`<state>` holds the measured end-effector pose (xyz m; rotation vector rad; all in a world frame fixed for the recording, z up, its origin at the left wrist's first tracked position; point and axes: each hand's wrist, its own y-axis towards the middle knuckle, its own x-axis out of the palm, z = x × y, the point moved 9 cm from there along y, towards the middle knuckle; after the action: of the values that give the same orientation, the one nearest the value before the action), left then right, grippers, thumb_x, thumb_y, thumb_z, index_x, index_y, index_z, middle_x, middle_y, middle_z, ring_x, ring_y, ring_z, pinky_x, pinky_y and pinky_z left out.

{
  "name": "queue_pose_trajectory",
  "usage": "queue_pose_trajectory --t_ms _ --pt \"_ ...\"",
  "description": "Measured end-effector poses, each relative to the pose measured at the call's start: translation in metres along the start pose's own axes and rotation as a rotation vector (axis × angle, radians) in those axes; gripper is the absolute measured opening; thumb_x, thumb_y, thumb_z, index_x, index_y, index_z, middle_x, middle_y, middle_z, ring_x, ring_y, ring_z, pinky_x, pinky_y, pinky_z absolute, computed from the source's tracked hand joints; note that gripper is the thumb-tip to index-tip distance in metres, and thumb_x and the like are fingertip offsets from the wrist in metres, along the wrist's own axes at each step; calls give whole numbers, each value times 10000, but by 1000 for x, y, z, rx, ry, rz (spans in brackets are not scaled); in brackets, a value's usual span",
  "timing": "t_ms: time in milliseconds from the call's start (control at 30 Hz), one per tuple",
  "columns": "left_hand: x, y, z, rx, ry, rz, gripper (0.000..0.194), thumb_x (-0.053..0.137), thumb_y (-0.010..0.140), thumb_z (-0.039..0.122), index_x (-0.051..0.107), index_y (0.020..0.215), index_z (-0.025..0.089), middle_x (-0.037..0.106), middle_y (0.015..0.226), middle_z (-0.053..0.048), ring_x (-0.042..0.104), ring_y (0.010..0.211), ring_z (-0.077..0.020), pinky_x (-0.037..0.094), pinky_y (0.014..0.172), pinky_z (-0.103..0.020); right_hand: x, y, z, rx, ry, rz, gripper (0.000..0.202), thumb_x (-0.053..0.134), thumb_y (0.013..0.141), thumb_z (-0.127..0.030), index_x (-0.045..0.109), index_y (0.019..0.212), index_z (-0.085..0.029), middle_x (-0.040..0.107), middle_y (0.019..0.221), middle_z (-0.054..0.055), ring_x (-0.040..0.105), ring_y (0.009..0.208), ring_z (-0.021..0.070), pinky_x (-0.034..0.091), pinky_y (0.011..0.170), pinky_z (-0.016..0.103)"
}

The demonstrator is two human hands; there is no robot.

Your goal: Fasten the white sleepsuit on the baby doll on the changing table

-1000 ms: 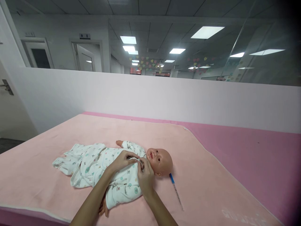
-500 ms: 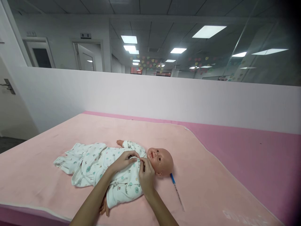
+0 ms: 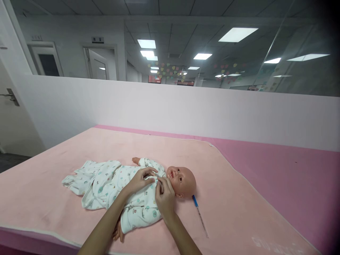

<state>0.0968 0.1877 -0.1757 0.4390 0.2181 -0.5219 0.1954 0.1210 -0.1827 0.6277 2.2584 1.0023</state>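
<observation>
Setting was an infant-care training room inside an office-type building: baby doll [image 3: 148, 187] in a printed sleepsuit lay on a pink blanket [image 3: 225, 198] over a padded counter [image 3: 287, 170], behind it a low partition wall [image 3: 186, 109], glazed panels, ceiling-panel lights.

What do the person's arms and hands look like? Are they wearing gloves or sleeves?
No gloves and no sleeves. Both forearms are bare as far as the picture shows, coming up from the bottom edge. The left hand and right hand are bare too, with slim fingers. No ring, watch or bracelet shows, and the nails are too small to make out.
</observation>
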Motion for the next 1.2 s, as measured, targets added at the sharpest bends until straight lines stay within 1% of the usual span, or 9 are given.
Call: queue_pose_trajectory --t_ms 133,200,333,433,567,667,767,867,1200 --pt "-21 -9 8 58 244 171 175 584 750 323 623 849 184 632 840 -37 568 797 -164 439 733 -273 3 -1 0 11 -22 -46 117 423 836 -187 494 744 -182 514 728 30 506 687 131 432 633 244" --pt "-29 -17 10 59 316 192 188 558 770 352 642 777 185 638 792 -39 564 768 -165 433 711 -275 2 -1 0 22 -42 -42 137 424 838 -196 459 706 -185 484 695 17 485 647 121 420 611 236" --pt "-42 -28 1 -12 201 203 242 554 771 381 662 730 168 654 815 -57 579 783 -173 442 683 -264 3 4 -11 -64 -112 -36 93 429 839 -198 518 830 -172 544 778 43 523 719 134 416 629 233" --pt "-45 -30 -4 -51 130 218 263 555 769 391 668 749 154 660 806 -62 586 780 -176 451 705 -272 16 10 -28 -221 -172 -146 159 428 841 -203 563 922 -183 594 869 54 555 732 128 399 607 223" --pt "-43 -27 -10 -85 55 163 277 554 768 397 675 762 148 667 815 -66 592 797 -182 467 744 -288 37 17 -41 -361 -258 -313 148 447 834 -226 587 793 -202 594 828 13 537 612 89 332 506 216" --pt "-42 -27 -14 -98 -6 71 276 576 754 393 685 853 159 659 973 -82 588 909 -198 465 824 -309 43 20 -42 -390 -296 -363 113 489 814 -265 593 839 -226 587 882 11 552 697 113 315 498 220" --pt "-42 -30 -22 -131 -46 -3 325 621 722 371 665 978 176 616 1110 -91 560 1015 -220 448 889 -338 43 18 -41 -394 -273 -374 114 509 806 -297 592 839 -226 578 882 24 545 773 140 340 543 229" --pt "-44 -31 -27 -148 -53 -10 333 648 702 345 666 991 181 611 1119 -91 549 1041 -226 435 916 -350 42 16 -35 -345 -225 -387 81 511 797 -259 573 819 -211 566 876 28 532 802 152 364 608 253" --pt "-35 -31 -13 -124 -2 -54 324 697 651 344 688 956 235 576 1140 -73 524 1051 -224 411 931 -335 40 7 -31 -357 -173 -326 112 401 873 -181 513 870 -185 582 808 28 524 740 142 355 613 255"
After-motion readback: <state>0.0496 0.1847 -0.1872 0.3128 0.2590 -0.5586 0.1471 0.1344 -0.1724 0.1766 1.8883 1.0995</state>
